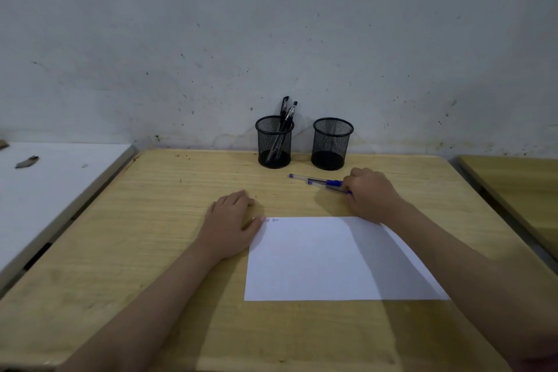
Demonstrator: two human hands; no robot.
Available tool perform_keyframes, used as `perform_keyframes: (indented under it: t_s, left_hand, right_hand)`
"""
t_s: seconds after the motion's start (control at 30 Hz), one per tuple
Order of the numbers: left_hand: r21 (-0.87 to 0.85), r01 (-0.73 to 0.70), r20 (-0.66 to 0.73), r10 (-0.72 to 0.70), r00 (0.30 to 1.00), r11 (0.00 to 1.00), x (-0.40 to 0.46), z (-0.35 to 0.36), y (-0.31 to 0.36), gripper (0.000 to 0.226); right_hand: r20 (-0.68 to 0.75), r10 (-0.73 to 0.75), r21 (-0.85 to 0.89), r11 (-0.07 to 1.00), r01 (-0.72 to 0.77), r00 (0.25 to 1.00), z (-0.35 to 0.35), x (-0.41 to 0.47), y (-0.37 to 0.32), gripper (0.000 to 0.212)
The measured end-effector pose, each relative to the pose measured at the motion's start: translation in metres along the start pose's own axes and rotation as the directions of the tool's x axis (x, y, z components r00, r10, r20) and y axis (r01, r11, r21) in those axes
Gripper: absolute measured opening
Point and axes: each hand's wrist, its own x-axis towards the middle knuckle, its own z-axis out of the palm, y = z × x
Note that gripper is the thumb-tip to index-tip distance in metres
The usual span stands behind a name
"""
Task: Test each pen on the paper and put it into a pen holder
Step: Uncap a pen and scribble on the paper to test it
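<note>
Wooden desk (126, 251); left hand (231, 225) flat, pinning paper (329, 263); right hand (373, 193) grasping blue pens (324, 183).

classroom or study room | wooden desks (151, 235) in row | scuffed bare wall (271, 39)

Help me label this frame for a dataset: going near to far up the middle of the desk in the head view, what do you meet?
Sheet of paper → blue pens lying on the desk, with the right hand on them → two black mesh pen holders, the left holder with black pens, the right holder empty → the wall.
</note>
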Motion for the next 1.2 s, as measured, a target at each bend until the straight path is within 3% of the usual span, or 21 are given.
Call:
perform_keyframes:
  t_s: [0.07,0.17,0.23,0.3,0.37,0.57,0.73,0.93,1.2]
  left_hand:
    - [-0.003,0.001,-0.007,-0.001,1.0,1.0,-0.001,0.0,0.0,0.07]
    - [-0.021,0.002,-0.02,-0.002,1.0,1.0,0.0,0.0,0.001,0.071]
    - [-0.044,-0.026,-0.072,0.023,0.997,0.999,-0.001,-0.002,0.003,0.069]
    - [-0.056,-0.097,-0.175,0.086,0.981,0.994,-0.003,-0.005,0.007,0.062]
    - [-0.108,-0.185,-0.291,0.147,0.945,0.977,-0.006,-0.008,0.019,0.057]
    - [-0.271,-0.344,-0.425,0.208,0.881,0.899,-0.01,-0.019,0.067,0.042]
    - [-0.305,-0.387,-0.513,0.192,0.837,0.87,-0.009,-0.021,0.071,0.023]
    - [-0.213,-0.479,-0.519,0.317,0.794,0.851,-0.009,-0.029,0.061,0.027]
    - [-0.153,-0.543,-0.524,0.399,0.753,0.826,-0.002,-0.043,0.051,0.021]
  right_hand:
    - [-0.013,0.0,0.055,0.998,0.001,1.0,-0.005,-0.001,-0.003,0.022]
    - [-0.159,0.03,0.369,0.929,0.031,0.987,-0.015,-0.007,-0.013,0.014]
    - [-0.178,0.118,0.628,0.778,0.02,0.977,-0.026,-0.013,-0.028,0.009]
    - [-0.107,0.188,0.866,0.501,-0.001,0.976,-0.035,-0.02,-0.046,0.018]
    - [-0.068,0.196,0.964,0.266,0.014,0.978,-0.042,-0.025,-0.062,0.024]
    - [-0.037,0.216,0.999,-0.008,0.04,0.976,-0.05,-0.035,-0.093,0.009]
    - [-0.058,0.214,0.998,-0.022,0.064,0.975,-0.053,-0.042,-0.099,0.01]
    - [-0.202,0.247,0.978,0.092,0.185,0.948,-0.052,-0.049,-0.109,0.004]
    - [-0.392,0.282,0.918,0.189,0.35,0.876,-0.054,-0.053,-0.125,0.017]
